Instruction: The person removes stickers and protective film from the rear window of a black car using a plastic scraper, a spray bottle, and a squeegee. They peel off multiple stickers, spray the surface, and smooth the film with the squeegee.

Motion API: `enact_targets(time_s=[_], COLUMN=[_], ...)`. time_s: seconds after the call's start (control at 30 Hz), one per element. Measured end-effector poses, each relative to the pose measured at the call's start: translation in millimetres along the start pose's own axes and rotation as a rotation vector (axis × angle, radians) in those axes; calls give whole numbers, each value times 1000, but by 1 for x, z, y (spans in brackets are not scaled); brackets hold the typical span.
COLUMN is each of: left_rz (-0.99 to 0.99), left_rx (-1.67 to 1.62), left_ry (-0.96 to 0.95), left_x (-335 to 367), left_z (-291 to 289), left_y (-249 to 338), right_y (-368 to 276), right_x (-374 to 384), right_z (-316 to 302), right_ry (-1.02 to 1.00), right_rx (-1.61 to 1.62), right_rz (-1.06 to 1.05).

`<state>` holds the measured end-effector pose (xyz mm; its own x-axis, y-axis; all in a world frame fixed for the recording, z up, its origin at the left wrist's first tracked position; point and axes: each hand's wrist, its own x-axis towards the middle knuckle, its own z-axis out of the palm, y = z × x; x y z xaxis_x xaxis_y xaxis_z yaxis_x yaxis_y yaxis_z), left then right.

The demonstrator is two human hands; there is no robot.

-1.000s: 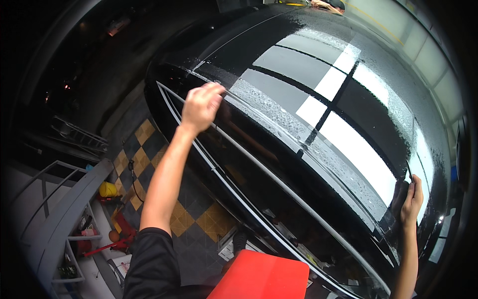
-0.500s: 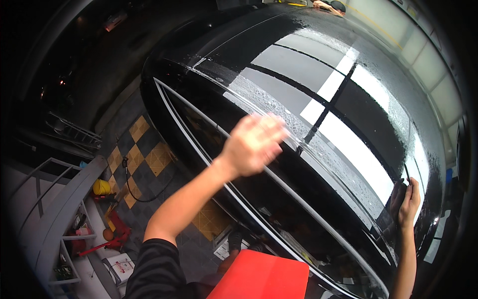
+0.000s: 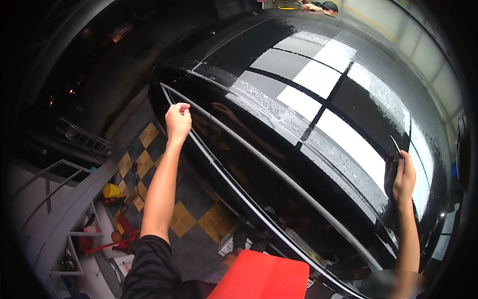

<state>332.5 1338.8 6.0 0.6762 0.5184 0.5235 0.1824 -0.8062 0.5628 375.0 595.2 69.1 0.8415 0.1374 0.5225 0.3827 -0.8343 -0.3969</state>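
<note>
A glossy black car roof (image 3: 343,107) fills most of the right side, wet with droplets in bands and patches. My left hand (image 3: 178,122) is closed, its fingers curled in, above the far left end of the chrome window trim (image 3: 219,167). Whatever it may hold is hidden. At the right, over the roof, my right hand (image 3: 404,180) grips a thin, dark, blade-like tool (image 3: 396,146) whose tip points up and left. The tool's exact kind is unclear. The dark side window (image 3: 279,184) lies between the trim and the roof rail (image 3: 298,192).
Across the roof at the far edge, another person's hands (image 3: 316,7) rest near a dark cap (image 3: 329,6). On the left stand a grey shelf frame (image 3: 74,231), a yellow bucket (image 3: 112,190) and a red tool (image 3: 127,234) on a checkered floor (image 3: 181,219). A red panel (image 3: 261,274) covers the bottom middle.
My left hand has swung left from over the roof edge to the window trim's far end, and its spread fingers have curled. My right hand has moved slightly up with the tool.
</note>
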Motion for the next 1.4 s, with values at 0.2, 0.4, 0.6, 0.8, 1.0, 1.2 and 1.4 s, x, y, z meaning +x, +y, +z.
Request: enact_targets(time_s=[0.2, 0.4, 0.6, 0.8, 1.0, 1.2, 1.4], left_rz=[-51, 119, 348, 681, 956, 1068, 1144], left_rx=[-132, -119, -212, -325, -415, -565, -793], left_ry=[-41, 9, -94, -636, -1185, -1216, -1279], left_x=[-25, -24, 2, 38, -14, -19, -23], left_z=[18, 26, 42, 86, 99, 136, 170], left_y=[33, 59, 122, 248, 330, 355, 376], right_y=[5, 5, -9, -20, -24, -24, -19], right_x=[-1, 0, 3, 4, 6, 5, 2], right_z=[1, 2, -1, -6, -5, -6, -4], right_ry=[3, 16, 28, 14, 45, 29, 91], right_rx=[27, -4, -47, -75, -20, -72, -97], right_rz=[18, 6, -49, 15, 46, 71, 60])
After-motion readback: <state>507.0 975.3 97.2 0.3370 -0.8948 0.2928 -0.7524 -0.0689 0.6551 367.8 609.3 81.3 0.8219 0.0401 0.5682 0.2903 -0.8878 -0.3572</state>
